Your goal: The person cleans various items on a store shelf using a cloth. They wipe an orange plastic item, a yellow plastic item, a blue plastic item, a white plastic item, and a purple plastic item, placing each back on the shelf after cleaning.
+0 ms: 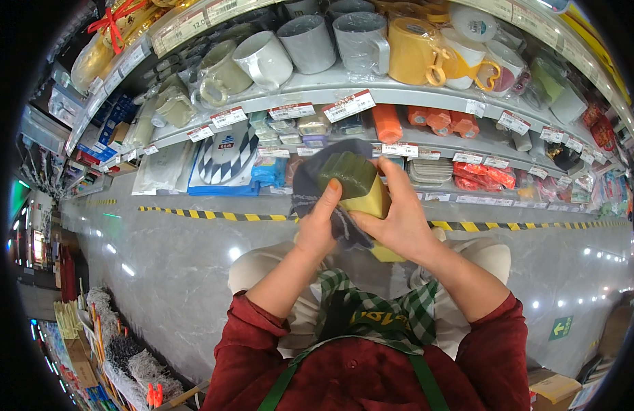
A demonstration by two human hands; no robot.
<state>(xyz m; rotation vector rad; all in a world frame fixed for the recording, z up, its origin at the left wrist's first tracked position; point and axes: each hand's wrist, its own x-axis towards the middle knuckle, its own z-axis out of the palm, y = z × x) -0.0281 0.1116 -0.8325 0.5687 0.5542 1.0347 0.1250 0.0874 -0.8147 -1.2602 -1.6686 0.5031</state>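
Note:
Both hands are in front of the lower shelves. In my left hand (pixel 322 221) is a dark grey cloth (pixel 306 185), its thumb resting on the dark green part of a wrapped, ridged green and yellow pack (pixel 366 198). My right hand (pixel 401 213) grips the yellow side of that pack, fingers round its edge. What is inside the pack cannot be told. The cloth lies behind and beside the pack and hangs down between the hands. Another yellow piece (pixel 388 253) shows just below; whether it joins the pack is unclear.
Wrapped mugs (pixel 359 43) line the upper shelf. Orange packs (pixel 386 123), a plastic container stack (pixel 430 172) and blue bags (pixel 270 172) fill lower shelves. Striped tape (pixel 219 215) crosses the floor. Mop heads (pixel 150 370) stand lower left, a cardboard box (pixel 553 388) lower right.

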